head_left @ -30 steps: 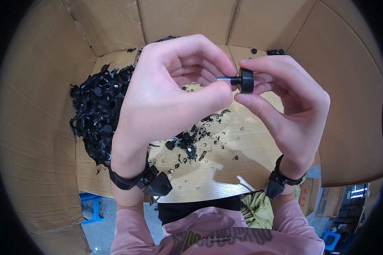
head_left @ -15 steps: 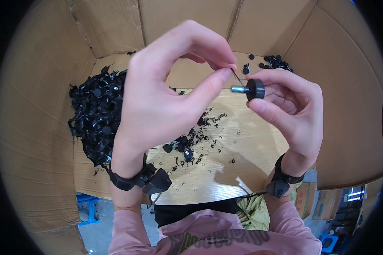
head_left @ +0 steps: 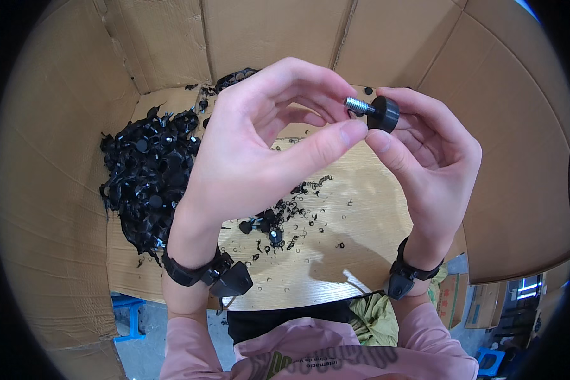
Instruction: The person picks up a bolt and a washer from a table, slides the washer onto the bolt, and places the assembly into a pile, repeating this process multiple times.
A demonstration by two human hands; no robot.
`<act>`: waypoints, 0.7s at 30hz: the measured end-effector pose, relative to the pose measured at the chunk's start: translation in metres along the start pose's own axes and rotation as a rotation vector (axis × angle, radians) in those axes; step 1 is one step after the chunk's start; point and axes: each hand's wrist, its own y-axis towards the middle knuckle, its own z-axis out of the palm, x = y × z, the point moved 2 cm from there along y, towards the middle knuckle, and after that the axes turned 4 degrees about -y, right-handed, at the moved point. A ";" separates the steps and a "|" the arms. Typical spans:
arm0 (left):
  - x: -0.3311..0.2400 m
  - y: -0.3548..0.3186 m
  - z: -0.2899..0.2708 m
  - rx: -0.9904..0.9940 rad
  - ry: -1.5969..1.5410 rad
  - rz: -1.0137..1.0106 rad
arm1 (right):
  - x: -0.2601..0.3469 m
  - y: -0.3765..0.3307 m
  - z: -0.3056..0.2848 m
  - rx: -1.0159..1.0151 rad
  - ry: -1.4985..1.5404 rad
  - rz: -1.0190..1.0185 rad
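Above the far right part of the tabletop (head_left: pixel 373 212), the right hand (head_left: pixel 434 149) grasps a black knob (head_left: pixel 386 113) by its round rim, its fingers pinching from the far and near sides while the threaded metal stud (head_left: pixel 357 105) points left. The left hand (head_left: pixel 253 139) is just beside it, thumb and forefinger curved about the stud's end; whether those fingers grip anything cannot be told. The tabletop is pale, wood-grained and rounded along its near edge, with light glaring off the near part. A large heap of black parts (head_left: pixel 149 171) covers its left side, metal studs poking out here and there. Black scraps (head_left: pixel 291 206) and tiny rings are strewn across the middle, with a few loose knobs (head_left: pixel 275 235) among them. At the far side are a black disc (head_left: pixel 368 91) on the right and a dark tangled piece (head_left: pixel 235 78) behind the left hand. Tall cardboard walls (head_left: pixel 266 41) enclose the left, far and right sides, creased at the folds. Beyond the near edge, a grey floor (head_left: pixel 155 335) shows, with a blue stool (head_left: pixel 130 315) at left, another blue stool (head_left: pixel 489 360) at right, cardboard boxes (head_left: pixel 484 305) near the latter, and a crumpled yellow-green cloth (head_left: pixel 375 320) beside the person's pink shirt (head_left: pixel 297 335).
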 end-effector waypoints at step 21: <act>-0.003 0.001 -0.051 -0.201 0.362 0.139 | 0.001 0.003 -0.019 -0.031 -0.013 0.120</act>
